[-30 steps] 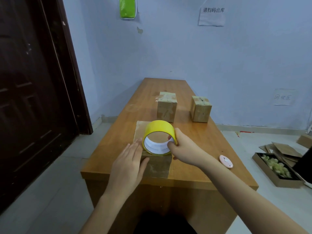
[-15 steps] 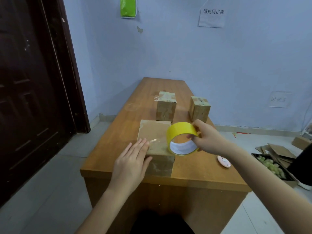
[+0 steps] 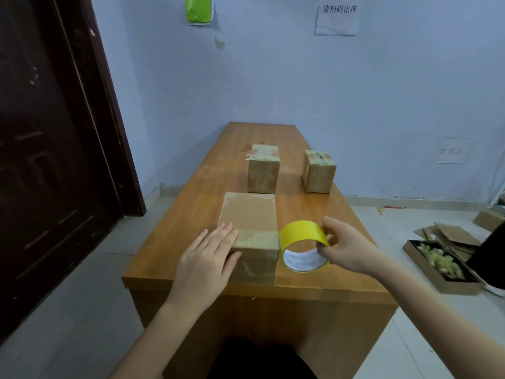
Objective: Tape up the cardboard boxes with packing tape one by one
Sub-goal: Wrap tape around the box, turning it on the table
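A strip of tape [image 3: 257,237] crosses the near cardboard box [image 3: 250,228] at the table [image 3: 191,228] front edge.

The left hand [image 3: 207,259] lies flat with straight fingers on the box's near left corner; the right hand [image 3: 345,247] grips the yellow tape roll [image 3: 302,236] just beside the box's right side. Two more boxes [image 3: 263,169] [image 3: 319,172] stand farther back.
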